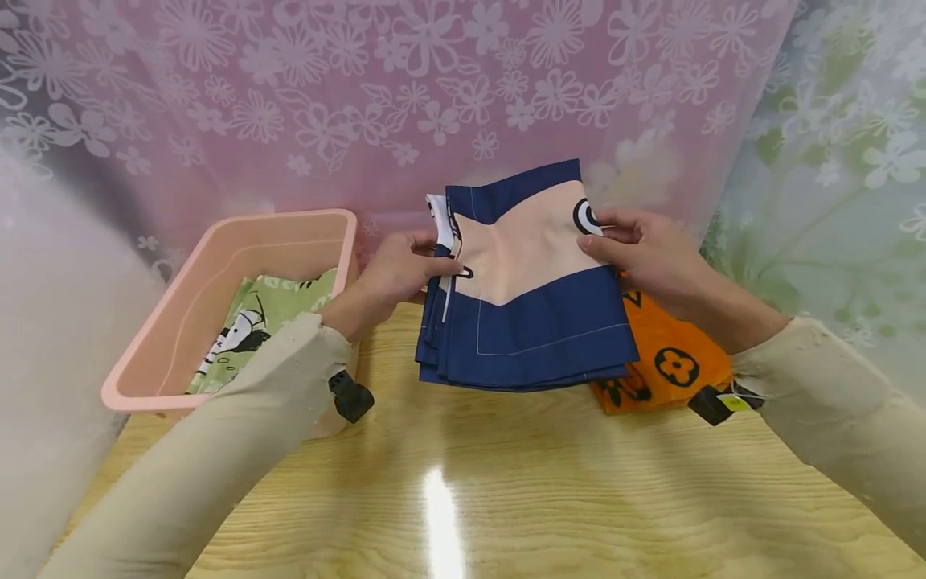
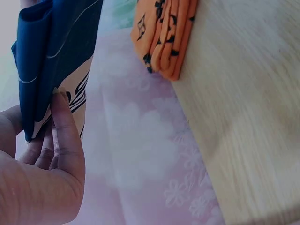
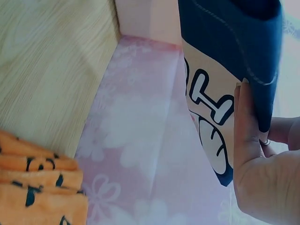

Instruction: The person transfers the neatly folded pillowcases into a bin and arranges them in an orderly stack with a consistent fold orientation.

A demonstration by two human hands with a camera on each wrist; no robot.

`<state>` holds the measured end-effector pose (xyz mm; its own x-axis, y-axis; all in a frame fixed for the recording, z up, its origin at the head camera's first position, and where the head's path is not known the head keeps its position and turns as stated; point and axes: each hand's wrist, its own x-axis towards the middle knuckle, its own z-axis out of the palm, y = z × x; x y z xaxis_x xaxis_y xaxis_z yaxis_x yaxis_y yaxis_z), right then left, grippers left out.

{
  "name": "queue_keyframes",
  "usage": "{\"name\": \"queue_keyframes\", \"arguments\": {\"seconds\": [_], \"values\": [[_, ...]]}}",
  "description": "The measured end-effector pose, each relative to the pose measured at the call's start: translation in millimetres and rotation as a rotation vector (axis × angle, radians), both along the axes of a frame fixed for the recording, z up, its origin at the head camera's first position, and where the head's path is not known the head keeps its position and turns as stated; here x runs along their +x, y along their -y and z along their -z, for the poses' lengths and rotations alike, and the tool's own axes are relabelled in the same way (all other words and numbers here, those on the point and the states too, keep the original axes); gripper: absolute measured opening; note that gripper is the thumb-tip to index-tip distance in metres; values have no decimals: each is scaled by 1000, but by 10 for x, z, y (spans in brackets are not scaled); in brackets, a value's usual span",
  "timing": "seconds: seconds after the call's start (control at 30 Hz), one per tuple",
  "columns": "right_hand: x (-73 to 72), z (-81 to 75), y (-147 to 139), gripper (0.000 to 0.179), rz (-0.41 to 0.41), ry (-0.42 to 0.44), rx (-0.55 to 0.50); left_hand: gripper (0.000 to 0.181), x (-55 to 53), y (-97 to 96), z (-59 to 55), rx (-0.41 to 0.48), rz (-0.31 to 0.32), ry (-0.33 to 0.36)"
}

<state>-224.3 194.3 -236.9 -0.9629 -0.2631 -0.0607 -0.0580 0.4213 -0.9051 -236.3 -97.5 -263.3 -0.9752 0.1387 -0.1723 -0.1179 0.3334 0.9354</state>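
Observation:
A folded navy and peach cloth [image 1: 528,273] with black-and-white print is held up above the table in the head view. My left hand [image 1: 405,269] pinches its left edge, thumb on the front face. The right hand [image 1: 644,249] pinches the upper right edge in the same way. Several layers show along the cloth's left side and bottom. In the left wrist view the fingers [image 2: 65,136] lie against the cloth [image 2: 70,42]. The right wrist view shows the printed back of the cloth [image 3: 206,84] beside the right fingers [image 3: 246,126].
A pink plastic basin [image 1: 162,338] stands at left, with a green printed cloth [image 1: 268,322] inside. A folded orange cloth [image 1: 676,366] with black motifs lies on the wooden table [image 1: 506,482], partly behind the navy cloth. Pink floral curtain [image 1: 362,104] hangs along the back.

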Motion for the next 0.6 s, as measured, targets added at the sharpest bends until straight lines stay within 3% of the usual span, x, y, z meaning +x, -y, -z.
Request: {"name": "queue_keyframes", "arguments": {"seconds": [0.3, 0.6], "values": [[-26, -149, 324, 71, -53, 1, 61, 31, 11, 292, -140, -37, 14, -6], [-57, -139, 580, 64, -73, 7, -35, 37, -3, 583, -205, -116, 6, -34]]}}
